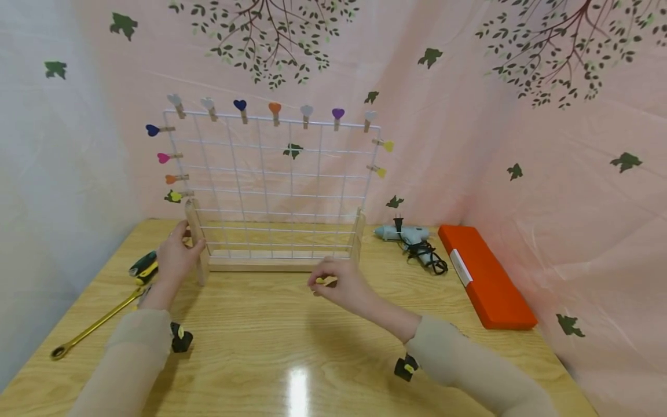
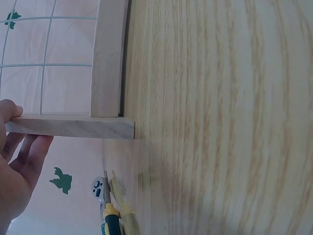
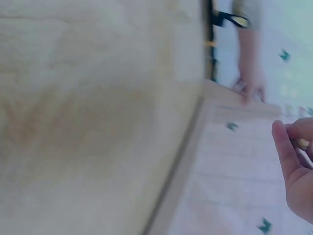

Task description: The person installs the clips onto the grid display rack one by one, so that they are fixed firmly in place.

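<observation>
A white wire grid (image 1: pixel 276 174) stands upright in a wooden stand (image 1: pixel 260 265), with heart clothespins (image 1: pixel 274 110) clipped along its top and both sides. My left hand (image 1: pixel 177 258) grips the stand's left upright, thumb on one side and fingers on the other, as the left wrist view shows. In front of the stand's right part, my right hand (image 1: pixel 344 284) pinches a small clothespin with a yellow part showing (image 3: pixel 299 143); the fingers hide most of it. That hand is apart from the grid.
A glue gun (image 1: pixel 411 233) with a coiled black cord lies right of the stand, beside a red-orange box (image 1: pixel 487 278). On the left lie a green-and-yellow screwdriver (image 2: pixel 112 220), a ratchet (image 2: pixel 98 188) and a gold wrench (image 1: pixel 99 324). A printed curtain (image 1: pixel 417 69) hangs behind the table.
</observation>
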`<state>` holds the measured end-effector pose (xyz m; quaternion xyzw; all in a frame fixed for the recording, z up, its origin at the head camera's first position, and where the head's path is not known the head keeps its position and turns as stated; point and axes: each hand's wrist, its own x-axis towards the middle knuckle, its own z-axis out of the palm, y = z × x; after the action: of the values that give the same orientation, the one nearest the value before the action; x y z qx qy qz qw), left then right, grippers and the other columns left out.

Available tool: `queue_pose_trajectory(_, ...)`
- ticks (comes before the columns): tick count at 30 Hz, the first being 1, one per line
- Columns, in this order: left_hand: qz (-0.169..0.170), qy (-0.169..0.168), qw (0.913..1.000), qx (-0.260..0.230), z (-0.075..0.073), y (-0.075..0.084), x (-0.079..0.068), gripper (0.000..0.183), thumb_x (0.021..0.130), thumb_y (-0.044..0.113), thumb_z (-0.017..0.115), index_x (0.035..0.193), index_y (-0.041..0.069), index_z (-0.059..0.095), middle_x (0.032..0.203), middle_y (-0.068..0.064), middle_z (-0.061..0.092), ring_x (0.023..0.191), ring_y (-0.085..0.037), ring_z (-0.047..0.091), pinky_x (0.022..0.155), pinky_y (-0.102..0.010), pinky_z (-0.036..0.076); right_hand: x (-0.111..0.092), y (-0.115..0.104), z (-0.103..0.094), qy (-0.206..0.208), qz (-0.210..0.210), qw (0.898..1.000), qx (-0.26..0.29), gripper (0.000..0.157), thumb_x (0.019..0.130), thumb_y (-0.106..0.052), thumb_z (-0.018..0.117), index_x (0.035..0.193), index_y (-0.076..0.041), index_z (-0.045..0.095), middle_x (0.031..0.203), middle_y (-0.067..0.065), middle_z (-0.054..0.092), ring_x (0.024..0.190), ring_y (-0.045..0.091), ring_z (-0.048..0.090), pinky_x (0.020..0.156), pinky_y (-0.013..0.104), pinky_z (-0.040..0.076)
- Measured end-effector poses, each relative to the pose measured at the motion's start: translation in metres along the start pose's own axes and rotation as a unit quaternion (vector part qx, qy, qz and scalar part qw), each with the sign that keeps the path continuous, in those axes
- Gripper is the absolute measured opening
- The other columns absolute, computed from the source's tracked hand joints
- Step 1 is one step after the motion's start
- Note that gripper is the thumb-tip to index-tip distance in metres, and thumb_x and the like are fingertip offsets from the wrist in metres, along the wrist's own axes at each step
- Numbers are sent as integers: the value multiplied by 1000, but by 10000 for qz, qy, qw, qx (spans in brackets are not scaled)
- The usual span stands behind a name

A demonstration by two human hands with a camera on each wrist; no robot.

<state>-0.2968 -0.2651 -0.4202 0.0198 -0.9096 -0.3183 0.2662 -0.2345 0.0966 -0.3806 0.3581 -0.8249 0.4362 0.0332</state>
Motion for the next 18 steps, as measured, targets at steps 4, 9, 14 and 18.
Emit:
queue_pose_trajectory(4,-30,6,10000,28,-1,0,-1,47,85,17,58,127,2,41,103,-26,57,76,-37,59,63,-48,47,1,-6,-31,544,318,9980,-30,9,78,-14,67,85,-20,70,92,-8,57,78,7,60,62,19,51)
queue_pose_trajectory(9,-30,33,10000,37,-2,1,-1,47,85,17,58,127,2,42,102,-26,57,75,-37,59,61,-48,47,4,-5,-68,1545,198,9874,-271,11,75,-19,70,86,-16,71,84,-1,66,64,13,63,55,21,51)
queue_pose_trajectory(14,-11,38,10000,12,-2,1,-1,47,85,17,58,127,2,42,103,-26,57,75,-37,59,61,-48,48,7,-15,-97,2276,323,9724,388,17,75,-8,70,90,-2,70,84,14,68,65,20,65,60,24,52)
queue_pose_trajectory(18,4,38,10000,-38,-1,1,-1,46,85,17,57,126,2,42,102,-26,57,76,-38,59,61,-49,48,9,-10,-109,2601,506,9597,936,25,78,-8,66,102,-2,67,95,17,64,78,17,65,70,23,51)
